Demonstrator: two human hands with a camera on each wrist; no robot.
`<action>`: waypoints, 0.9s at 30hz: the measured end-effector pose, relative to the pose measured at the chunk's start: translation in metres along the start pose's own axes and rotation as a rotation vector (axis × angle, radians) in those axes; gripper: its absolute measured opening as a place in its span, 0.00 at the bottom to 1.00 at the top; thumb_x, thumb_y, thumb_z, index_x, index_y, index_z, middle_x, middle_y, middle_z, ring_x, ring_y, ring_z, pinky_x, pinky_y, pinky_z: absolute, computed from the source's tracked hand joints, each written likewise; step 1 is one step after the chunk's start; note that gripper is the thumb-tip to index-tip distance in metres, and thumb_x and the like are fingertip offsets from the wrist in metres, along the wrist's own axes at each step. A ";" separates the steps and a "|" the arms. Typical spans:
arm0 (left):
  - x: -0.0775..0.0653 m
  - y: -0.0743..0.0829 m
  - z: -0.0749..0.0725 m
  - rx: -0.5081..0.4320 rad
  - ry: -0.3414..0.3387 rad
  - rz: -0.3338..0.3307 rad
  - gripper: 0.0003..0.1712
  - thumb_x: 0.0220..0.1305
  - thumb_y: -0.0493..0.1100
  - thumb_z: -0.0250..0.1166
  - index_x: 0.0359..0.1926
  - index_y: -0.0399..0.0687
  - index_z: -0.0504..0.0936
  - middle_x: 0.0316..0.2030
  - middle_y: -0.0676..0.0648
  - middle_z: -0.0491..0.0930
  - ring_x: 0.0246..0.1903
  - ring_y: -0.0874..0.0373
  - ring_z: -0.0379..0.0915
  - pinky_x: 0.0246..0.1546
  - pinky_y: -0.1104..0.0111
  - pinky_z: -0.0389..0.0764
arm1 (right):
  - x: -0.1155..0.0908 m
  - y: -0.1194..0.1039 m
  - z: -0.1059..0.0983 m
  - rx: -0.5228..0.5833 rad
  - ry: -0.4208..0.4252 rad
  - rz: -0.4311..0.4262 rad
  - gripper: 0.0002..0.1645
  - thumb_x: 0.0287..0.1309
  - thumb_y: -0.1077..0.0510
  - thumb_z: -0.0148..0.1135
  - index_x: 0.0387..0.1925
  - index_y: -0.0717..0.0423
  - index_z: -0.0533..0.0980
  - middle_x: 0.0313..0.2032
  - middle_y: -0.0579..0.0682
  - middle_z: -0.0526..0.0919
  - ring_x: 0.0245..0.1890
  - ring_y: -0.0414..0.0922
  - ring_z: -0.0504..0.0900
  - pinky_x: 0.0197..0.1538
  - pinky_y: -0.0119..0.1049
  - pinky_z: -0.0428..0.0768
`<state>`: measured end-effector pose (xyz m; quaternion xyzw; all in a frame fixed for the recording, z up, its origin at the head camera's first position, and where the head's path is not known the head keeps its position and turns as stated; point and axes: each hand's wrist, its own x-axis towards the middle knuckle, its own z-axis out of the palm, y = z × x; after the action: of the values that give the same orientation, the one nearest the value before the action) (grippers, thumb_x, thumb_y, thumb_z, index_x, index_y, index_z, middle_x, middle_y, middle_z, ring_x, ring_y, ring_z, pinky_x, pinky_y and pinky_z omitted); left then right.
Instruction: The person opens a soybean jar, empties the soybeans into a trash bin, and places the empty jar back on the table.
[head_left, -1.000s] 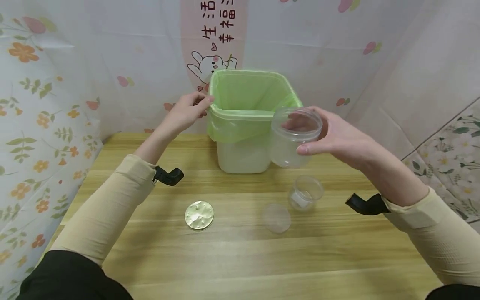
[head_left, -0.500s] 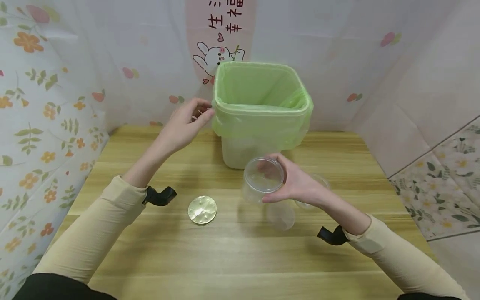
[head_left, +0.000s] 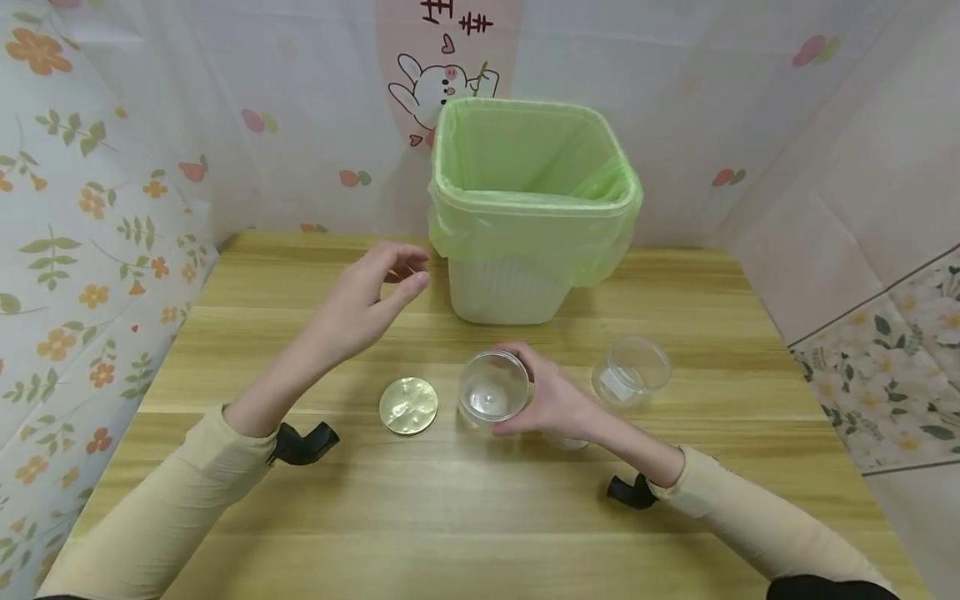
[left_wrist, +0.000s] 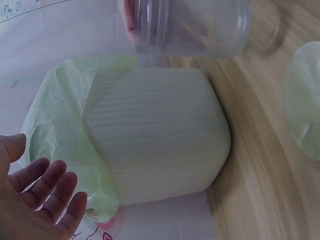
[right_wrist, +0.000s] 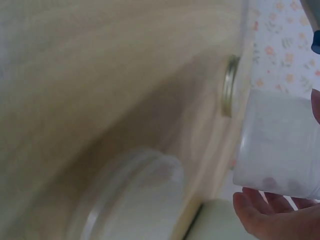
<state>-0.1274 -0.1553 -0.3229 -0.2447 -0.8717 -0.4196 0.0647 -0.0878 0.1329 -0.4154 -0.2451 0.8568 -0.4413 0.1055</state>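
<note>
A clear plastic jar (head_left: 491, 392), its mouth facing up, is in my right hand (head_left: 551, 396), the thumb and fingers curled round its side. In the right wrist view the jar (right_wrist: 277, 142) is raised off the wooden table. To the left of it lies a round gold lid (head_left: 408, 407). My left hand (head_left: 367, 304) hovers over the table with relaxed fingers and holds nothing, just left of a white bin (head_left: 510, 292). A green bag (head_left: 536, 221) lines that bin and folds over its rim. Partly hidden under my right hand is a clear lid (head_left: 568, 442).
A small clear cup (head_left: 632, 371) with a white label stands on the table (head_left: 450, 517) to the right. Behind the bin hangs a printed curtain (head_left: 300, 108). Flowered cloth (head_left: 97, 275) borders the left side, and patterned tile (head_left: 892, 358) the right.
My right hand has carried the jar down and left, from beside the bin to near the gold lid. My left hand has let go of the bin's rim and dropped lower. The view has tilted down.
</note>
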 end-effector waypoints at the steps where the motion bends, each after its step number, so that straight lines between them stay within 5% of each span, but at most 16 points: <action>1: -0.003 0.000 0.002 0.007 -0.003 0.002 0.18 0.78 0.45 0.58 0.62 0.41 0.76 0.53 0.44 0.80 0.53 0.51 0.76 0.63 0.54 0.77 | -0.001 0.001 0.003 0.001 -0.007 0.002 0.60 0.32 0.56 0.89 0.69 0.53 0.66 0.62 0.54 0.79 0.61 0.53 0.79 0.64 0.53 0.79; 16: -0.047 -0.005 0.018 0.174 -0.094 0.131 0.27 0.75 0.49 0.61 0.71 0.48 0.72 0.65 0.45 0.77 0.67 0.48 0.69 0.68 0.48 0.73 | -0.020 0.006 0.033 -0.014 -0.024 0.030 0.59 0.34 0.56 0.88 0.70 0.50 0.66 0.62 0.53 0.80 0.62 0.52 0.79 0.65 0.53 0.78; 27: -0.063 -0.005 0.027 0.232 -0.159 0.166 0.33 0.73 0.55 0.62 0.75 0.56 0.67 0.69 0.48 0.75 0.70 0.48 0.67 0.71 0.46 0.69 | -0.021 0.006 0.042 0.003 -0.055 0.056 0.60 0.34 0.54 0.88 0.70 0.47 0.66 0.63 0.51 0.80 0.63 0.50 0.78 0.67 0.53 0.76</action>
<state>-0.0725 -0.1608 -0.3636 -0.3394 -0.8935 -0.2884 0.0579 -0.0549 0.1169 -0.4462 -0.2331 0.8593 -0.4327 0.1416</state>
